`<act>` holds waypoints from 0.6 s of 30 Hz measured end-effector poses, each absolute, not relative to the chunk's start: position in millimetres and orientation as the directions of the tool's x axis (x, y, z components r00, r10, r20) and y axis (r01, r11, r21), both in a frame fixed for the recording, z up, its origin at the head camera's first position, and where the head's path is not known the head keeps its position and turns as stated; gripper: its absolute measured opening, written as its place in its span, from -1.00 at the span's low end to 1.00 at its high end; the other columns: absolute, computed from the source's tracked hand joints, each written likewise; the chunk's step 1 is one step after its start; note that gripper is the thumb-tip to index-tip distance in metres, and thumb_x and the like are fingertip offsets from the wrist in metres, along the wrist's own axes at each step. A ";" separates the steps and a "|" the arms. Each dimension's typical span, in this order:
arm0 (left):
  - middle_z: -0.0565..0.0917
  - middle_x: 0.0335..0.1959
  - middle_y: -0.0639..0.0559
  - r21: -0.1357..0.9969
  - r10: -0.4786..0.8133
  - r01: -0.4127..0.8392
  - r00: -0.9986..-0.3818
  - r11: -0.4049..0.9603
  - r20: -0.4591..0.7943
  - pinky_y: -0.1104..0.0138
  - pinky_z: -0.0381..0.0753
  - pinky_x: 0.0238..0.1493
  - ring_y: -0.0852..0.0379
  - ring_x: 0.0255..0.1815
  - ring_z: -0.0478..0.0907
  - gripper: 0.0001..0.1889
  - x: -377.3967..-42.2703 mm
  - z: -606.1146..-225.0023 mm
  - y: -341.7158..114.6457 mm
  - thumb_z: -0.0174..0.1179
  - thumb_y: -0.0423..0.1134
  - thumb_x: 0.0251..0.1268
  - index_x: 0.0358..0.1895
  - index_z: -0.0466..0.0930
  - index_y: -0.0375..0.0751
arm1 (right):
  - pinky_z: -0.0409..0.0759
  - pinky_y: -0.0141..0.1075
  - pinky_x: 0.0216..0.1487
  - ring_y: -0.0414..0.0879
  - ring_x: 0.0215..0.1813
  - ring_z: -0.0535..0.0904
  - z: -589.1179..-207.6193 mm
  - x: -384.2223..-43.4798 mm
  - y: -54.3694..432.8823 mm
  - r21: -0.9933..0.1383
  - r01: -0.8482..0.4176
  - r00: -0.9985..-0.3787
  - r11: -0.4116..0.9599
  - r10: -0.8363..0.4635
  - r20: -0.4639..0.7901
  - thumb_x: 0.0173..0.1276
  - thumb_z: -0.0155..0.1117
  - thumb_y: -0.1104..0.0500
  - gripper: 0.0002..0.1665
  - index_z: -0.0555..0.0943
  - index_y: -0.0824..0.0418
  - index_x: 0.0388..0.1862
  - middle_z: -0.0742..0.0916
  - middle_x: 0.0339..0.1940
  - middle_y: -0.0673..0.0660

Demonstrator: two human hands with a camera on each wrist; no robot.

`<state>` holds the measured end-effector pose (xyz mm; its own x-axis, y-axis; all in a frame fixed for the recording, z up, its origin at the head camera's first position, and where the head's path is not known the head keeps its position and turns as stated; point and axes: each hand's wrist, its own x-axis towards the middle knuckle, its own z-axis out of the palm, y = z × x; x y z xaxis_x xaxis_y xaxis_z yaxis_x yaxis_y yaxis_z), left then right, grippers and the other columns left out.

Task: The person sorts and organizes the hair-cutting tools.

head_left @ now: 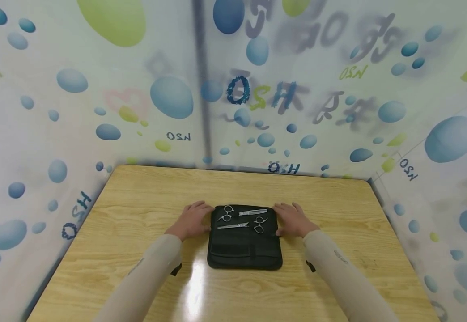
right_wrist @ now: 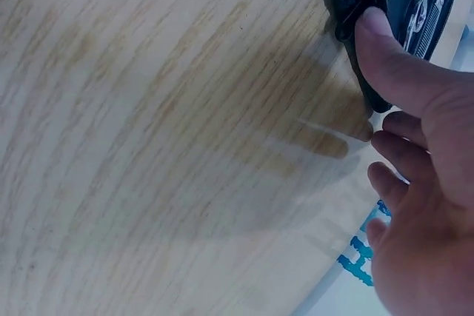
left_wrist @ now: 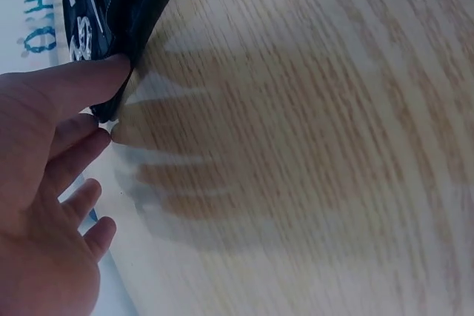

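Probably tilt is the risk: black case (head_left: 244,239), raised unevenly, could shed anything unsecured. It lies open midway between side edges of table (head_left: 137,219), dark, zip-edged, pocket (head_left: 229,250) nearest. Left hand (head_left: 194,220) and right hand (head_left: 294,221) each pinch a side. Silver plain scissors (head_left: 233,226), then toothed scissors (head_left: 253,212); patterned wall (head_left: 177,58) past far edge.

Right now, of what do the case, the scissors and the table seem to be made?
Case: perhaps leather or imitation leather, black with soft sheen and a stitched-looking edge. Scissors: probably polished steel, being silvery and bright. Table: smooth, glossy wood or wood-look laminate; grain and a bright reflection show.
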<state>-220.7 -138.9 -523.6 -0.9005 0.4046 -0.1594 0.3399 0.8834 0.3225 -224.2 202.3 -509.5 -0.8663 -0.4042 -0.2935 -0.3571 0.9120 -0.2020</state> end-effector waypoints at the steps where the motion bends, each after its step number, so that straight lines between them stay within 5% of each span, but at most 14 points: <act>1: 0.48 0.36 -0.06 0.324 0.404 0.338 -0.900 0.884 -0.164 -0.17 0.13 0.46 -0.16 0.52 0.17 -0.35 -220.7 -523.1 -138.6 0.40 -0.11 0.12 0.32 0.46 -0.14 | -0.04 0.21 0.53 0.21 0.53 0.22 -507.9 -224.6 201.9 -0.204 -0.359 -0.864 0.911 -0.407 -0.297 0.13 0.50 0.01 -0.05 0.32 0.30 0.43 0.39 0.48 0.25; 18: 0.45 0.39 -0.04 0.279 0.420 0.359 -0.885 0.891 -0.202 -0.09 0.15 0.47 -0.13 0.52 0.17 -0.21 -226.4 -516.3 -126.9 0.49 -0.18 0.01 0.39 0.36 -0.08 | -0.10 0.22 0.54 0.20 0.57 0.12 -507.5 -231.9 199.2 -0.191 -0.373 -0.838 0.908 -0.418 -0.352 0.11 0.50 -0.08 0.04 0.27 0.29 0.47 0.32 0.53 0.25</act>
<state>-226.4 -126.9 -516.3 -0.8849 0.4196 -0.2022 0.3586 0.8908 0.2791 -231.9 199.2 -507.5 -0.8376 -0.4180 -0.3516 -0.3731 0.9080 -0.1908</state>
